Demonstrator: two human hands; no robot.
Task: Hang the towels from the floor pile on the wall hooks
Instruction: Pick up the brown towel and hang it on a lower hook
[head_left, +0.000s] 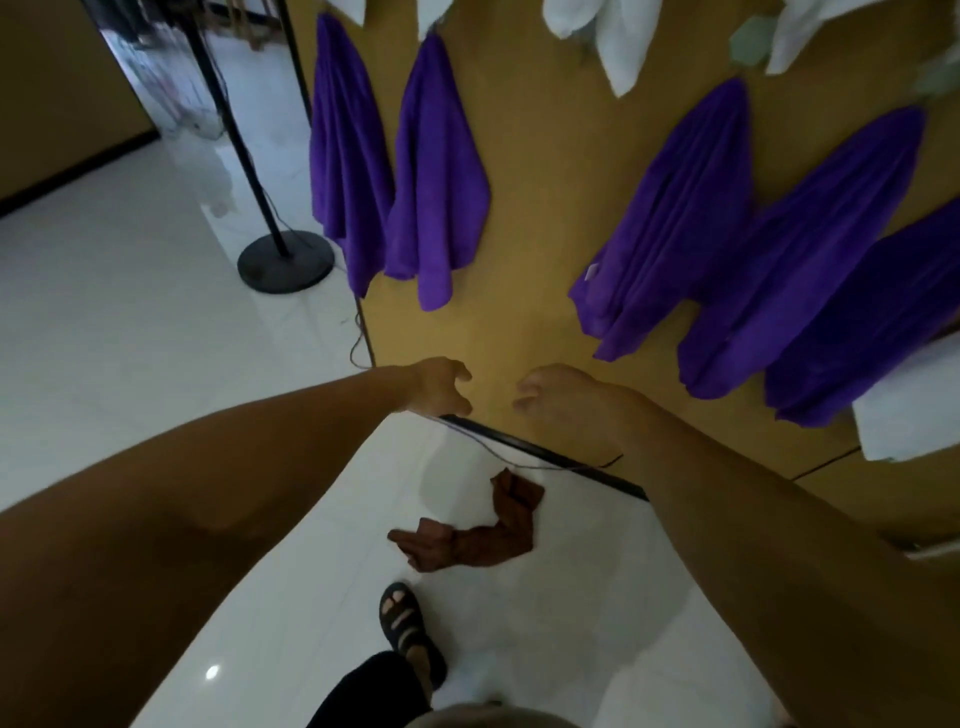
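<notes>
Right now both your hands are empty, so the step in hand is, by my reading, fetching the next towel. Nearest you, your sandal (410, 631) stands on the glossy white tiled floor (156, 364), which looks slick, so bend at the knees and keep your weight over that foot. Just ahead lies the brown towel (467, 540), crumpled on the tiles near the foot of the wall; no other loose towel shows. Take it by one corner or edge so it falls open, and lift clear of the thin cable (519, 462) trailing beside the black skirting (545, 457).

Your left hand (441, 387) and right hand (558, 397) hover above the skirting, near each other but apart. Each grip is loosely curled, pinching nothing.

Beyond them rises the ochre wall (545, 208). Purple towels (436, 182) hang in two groups with a bare stretch between; white towels (618, 41) hang higher. The hooks are hidden under cloth, so look for a free one before you lift.

Off left, a black stand (285, 262) with a round base sits on the floor.
</notes>
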